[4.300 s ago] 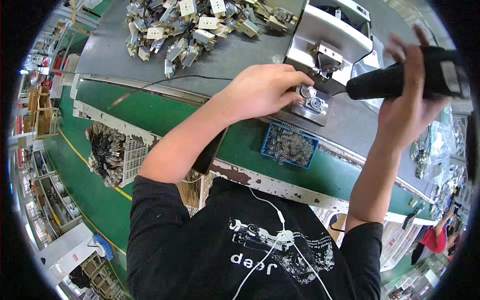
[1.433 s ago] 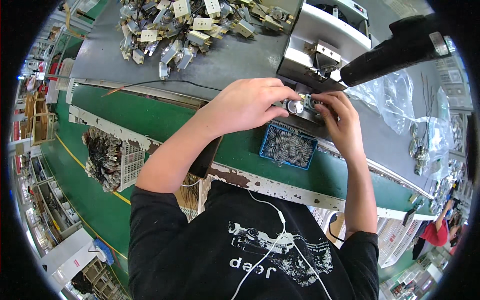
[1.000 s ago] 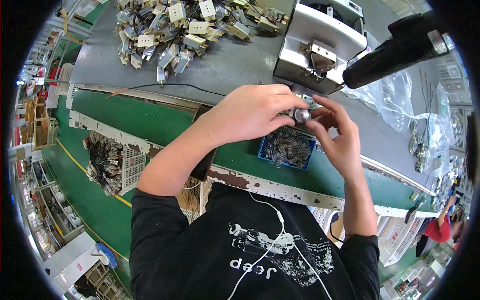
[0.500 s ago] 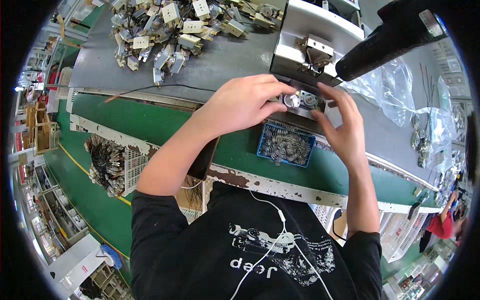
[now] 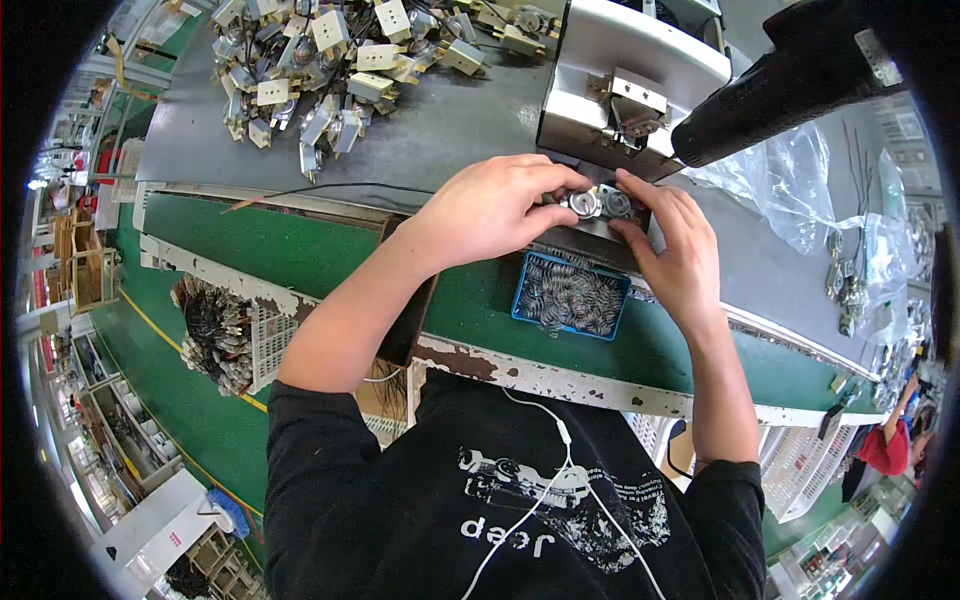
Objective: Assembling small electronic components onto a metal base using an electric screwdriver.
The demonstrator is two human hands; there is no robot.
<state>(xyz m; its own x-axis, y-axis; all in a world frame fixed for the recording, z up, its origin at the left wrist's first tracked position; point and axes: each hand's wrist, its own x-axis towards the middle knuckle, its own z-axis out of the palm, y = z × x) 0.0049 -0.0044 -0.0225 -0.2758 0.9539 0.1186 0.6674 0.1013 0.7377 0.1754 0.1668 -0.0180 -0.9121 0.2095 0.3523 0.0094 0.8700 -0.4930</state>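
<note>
- The left hand (image 5: 505,200) has its fingers drawn narrow around a bright metal part (image 5: 582,203), thumb on the near side and forefinger on the far side.
- The right hand (image 5: 680,235) spans a grey round fitting (image 5: 617,204) just beside it, forefinger beyond and thumb nearer; whether those fingers press on it, I cannot tell.
- Both pieces sit low over a metal block at the near edge of the grey surface (image 5: 480,125), below the silver machine (image 5: 625,45); whether they are joined is unclear.
- The bright part looks light for one hand, stiff and smooth, so its rounded face would probably slip under a loose pinch; its outer sides seem the surer hold.
- The fitting likely handles the same way, best taken by its rim, with its centre left free.
- A blue tray (image 5: 565,329) of coiled springs (image 5: 570,293) stands nearer the body; these look springy and prone to tangling.
</note>
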